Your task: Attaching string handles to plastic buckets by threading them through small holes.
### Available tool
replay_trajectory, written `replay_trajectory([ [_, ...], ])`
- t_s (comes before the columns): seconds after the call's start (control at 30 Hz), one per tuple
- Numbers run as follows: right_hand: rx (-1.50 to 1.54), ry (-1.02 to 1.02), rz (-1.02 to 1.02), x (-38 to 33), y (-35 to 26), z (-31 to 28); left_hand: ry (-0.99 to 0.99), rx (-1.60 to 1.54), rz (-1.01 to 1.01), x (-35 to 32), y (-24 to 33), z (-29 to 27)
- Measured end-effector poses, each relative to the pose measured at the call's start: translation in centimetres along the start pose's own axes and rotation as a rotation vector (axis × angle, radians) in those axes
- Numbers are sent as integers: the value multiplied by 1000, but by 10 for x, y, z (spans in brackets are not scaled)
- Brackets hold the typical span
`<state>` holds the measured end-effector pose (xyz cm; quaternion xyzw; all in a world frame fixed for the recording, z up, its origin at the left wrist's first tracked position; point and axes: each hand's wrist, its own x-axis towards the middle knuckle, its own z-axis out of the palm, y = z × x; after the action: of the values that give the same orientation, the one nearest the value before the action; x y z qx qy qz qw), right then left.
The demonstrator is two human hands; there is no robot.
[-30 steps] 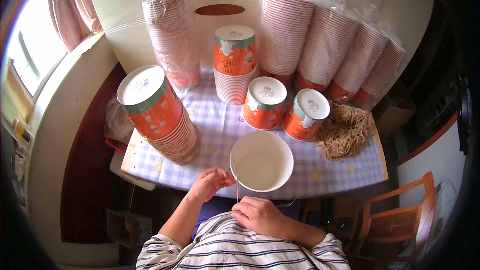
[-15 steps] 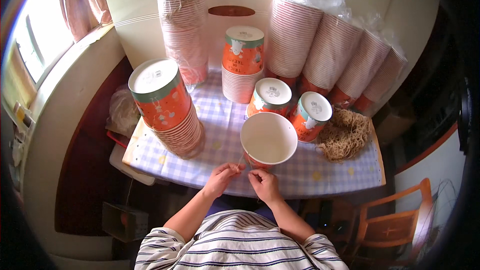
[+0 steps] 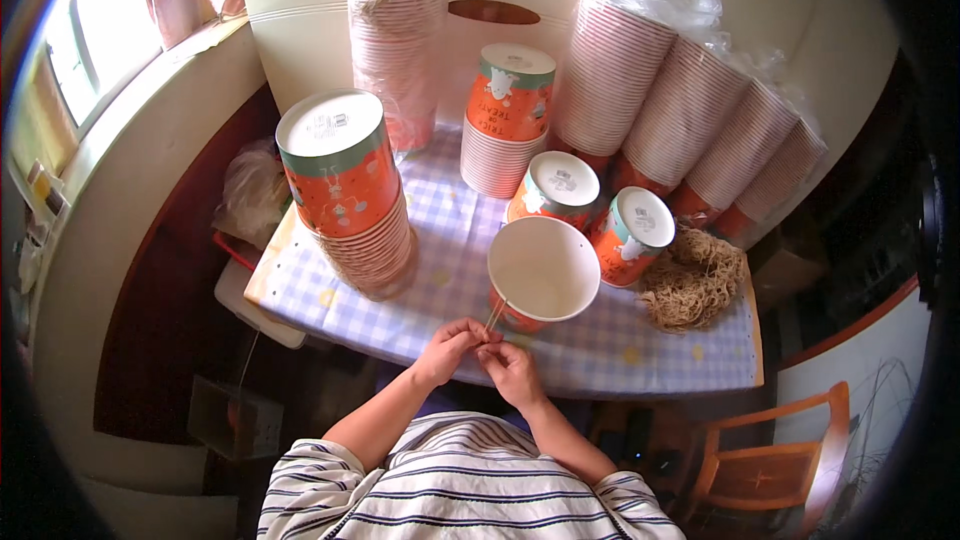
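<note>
A white-lined paper bucket [image 3: 545, 265] with an orange outside stands upright, mouth up, near the table's front edge. A thin tan string [image 3: 495, 314] runs from its near rim down to my fingers. My left hand [image 3: 447, 351] is closed, thumb and fingertips pinching the string. Against it, my right hand [image 3: 512, 372] is pinched too, its fingertips on the string's lower part, though the ends are hidden. Just behind the bucket are two upside-down orange and green buckets [image 3: 563, 178] [image 3: 645, 217]. To their right lies a tangled heap of tan strings [image 3: 692, 285].
A tall stack of upturned buckets [image 3: 345, 190] is on the left, a shorter stack [image 3: 507, 120] at the back. Plastic-wrapped stacks [image 3: 398, 50] [image 3: 615, 70] line the wall. The table has a blue checked cloth [image 3: 440, 315]. A wooden chair [image 3: 775, 465] is at lower right.
My hands have come together, fingertips now meeting, and the string shows as a doubled length below the rim. The whole view has shifted slightly; the bucket stays in place on the table.
</note>
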<state>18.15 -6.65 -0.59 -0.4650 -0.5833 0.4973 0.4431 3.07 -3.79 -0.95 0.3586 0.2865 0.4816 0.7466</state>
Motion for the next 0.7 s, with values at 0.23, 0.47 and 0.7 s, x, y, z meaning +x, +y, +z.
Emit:
replay_trajectory([
  [0.23, -386, 193, -322, 0, -28, -10, 0, -51, 36, -5, -5, -4],
  [0.47, -218, 265, -216, 5, -31, -2, 97, 281, 170, -9, -8, 11],
  [0.7, -131, 299, -192, 8, -29, 2, 149, 496, 292, -18, -3, 19],
])
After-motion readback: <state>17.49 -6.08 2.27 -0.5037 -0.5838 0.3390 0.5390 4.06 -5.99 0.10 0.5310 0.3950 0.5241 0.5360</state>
